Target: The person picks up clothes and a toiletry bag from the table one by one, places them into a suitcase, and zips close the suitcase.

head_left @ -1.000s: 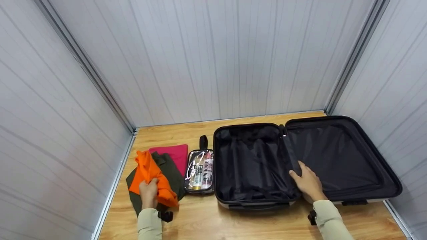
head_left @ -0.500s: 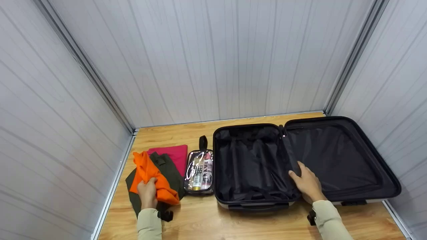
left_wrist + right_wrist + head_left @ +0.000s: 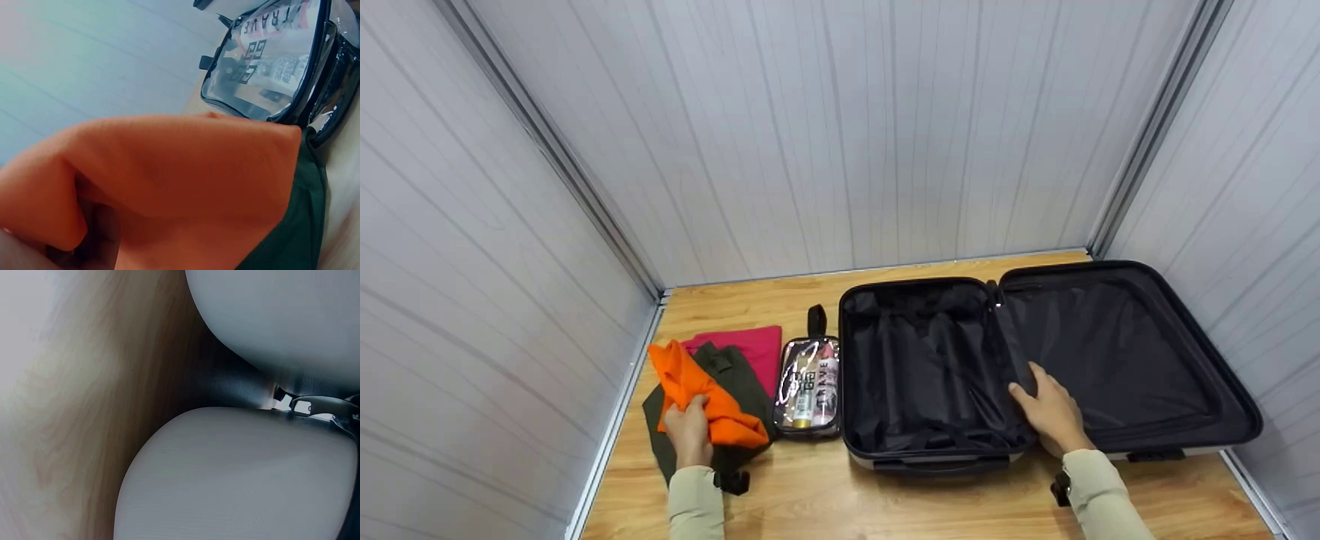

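My left hand (image 3: 688, 433) grips a crumpled orange cloth garment (image 3: 712, 409), raised at one corner over a dark green garment (image 3: 742, 382). In the left wrist view the orange fabric fills the lower part and mostly hides the fingers. A pink folded cloth (image 3: 757, 346) lies partly beneath the green one. My right hand (image 3: 1054, 409) holds the middle edge of an opened suitcase (image 3: 922, 360), thumb and fingers at either side of the rim. From the right wrist, the suitcase's pale outer shells (image 3: 242, 472) show, with the hand itself out of sight.
A clear toiletry pouch (image 3: 808, 386) with bottles inside stands between the clothes and the suitcase. The suitcase's other half (image 3: 1117, 360) lies open to the right. Pale panel walls (image 3: 847, 150) enclose the wood floor (image 3: 802, 495) at the back and sides.
My left hand has shifted slightly left and up with the orange garment, whose upper corner has swung left. My right hand and the suitcase stay put.
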### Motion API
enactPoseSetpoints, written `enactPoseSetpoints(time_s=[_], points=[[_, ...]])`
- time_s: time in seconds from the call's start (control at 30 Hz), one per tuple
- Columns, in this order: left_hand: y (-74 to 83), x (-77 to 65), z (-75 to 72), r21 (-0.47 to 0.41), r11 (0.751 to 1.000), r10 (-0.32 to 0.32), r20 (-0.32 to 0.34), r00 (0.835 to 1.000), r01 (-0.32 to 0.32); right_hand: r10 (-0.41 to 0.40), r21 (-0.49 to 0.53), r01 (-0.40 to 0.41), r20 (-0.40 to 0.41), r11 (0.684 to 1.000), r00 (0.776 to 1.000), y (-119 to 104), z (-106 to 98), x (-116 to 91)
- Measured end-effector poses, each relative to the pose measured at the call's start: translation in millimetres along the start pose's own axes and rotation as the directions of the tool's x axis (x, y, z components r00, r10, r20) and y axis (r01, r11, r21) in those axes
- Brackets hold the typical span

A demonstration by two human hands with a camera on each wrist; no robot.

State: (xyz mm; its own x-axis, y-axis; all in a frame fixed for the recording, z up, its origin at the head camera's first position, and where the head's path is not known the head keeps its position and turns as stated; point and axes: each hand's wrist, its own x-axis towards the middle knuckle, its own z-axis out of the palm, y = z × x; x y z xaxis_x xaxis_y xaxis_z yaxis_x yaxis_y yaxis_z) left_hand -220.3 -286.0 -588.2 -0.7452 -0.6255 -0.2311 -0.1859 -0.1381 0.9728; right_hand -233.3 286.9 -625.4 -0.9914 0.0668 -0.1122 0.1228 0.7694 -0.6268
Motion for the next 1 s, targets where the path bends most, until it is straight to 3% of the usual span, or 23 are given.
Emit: enactPoseSetpoints(time_s=[0.33, 0.7, 1.0], points=[[6.4, -3.0, 2.1, 0.008, 1.0, 0.004, -0.001, 1.0, -0.004, -0.008, -0.011, 0.008, -0.005, 1.0, 1.0, 0.0, -0.2, 0.5], [15.7, -9.4, 2.6, -0.009, 1.0, 0.023, 0.055, 0.998, -0.023, 0.005, -0.009, -0.005, 0.008, 1.0, 1.0, 0.3, 0.1, -0.2], [19.7, -11.1, 6.8, -0.037, 0.998, 0.06, 0.04, 0.997, -0.059, 0.007, -0.001, -0.007, 0.009, 1.0, 1.0, 0.3, 0.3, -0.2]])
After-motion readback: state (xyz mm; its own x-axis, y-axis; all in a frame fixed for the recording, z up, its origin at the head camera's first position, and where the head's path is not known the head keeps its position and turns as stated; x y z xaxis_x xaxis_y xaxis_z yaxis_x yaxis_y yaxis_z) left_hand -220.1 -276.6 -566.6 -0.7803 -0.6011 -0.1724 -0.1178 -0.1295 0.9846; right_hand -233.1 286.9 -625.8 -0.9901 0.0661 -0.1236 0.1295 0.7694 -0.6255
